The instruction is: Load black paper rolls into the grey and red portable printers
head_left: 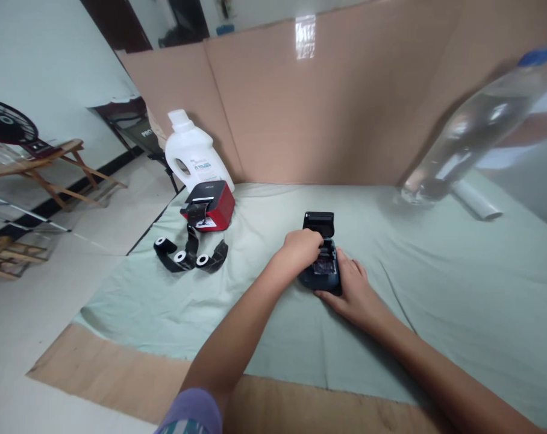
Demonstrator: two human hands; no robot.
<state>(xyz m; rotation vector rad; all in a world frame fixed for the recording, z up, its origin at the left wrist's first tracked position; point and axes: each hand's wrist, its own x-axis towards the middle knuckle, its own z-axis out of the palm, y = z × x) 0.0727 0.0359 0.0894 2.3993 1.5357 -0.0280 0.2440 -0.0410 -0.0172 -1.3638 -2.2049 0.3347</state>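
Observation:
A small dark blue printer (324,265) lies on the pale green cloth (264,301) with its lid (319,223) flipped open toward the back. My left hand (300,250) is curled over the open compartment from the left, fingers bent down into it; what they touch is hidden. My right hand (352,289) rests against the printer's right and front side, its fingers pressed on the casing and holding it in place.
A red and black label printer (209,206) stands at the back left, black ribbon rolls (187,256) in front of it. A white jug (193,150) is behind. A clear bottle (472,129) and white roll (475,199) sit right. Cardboard walls (328,102) enclose the back.

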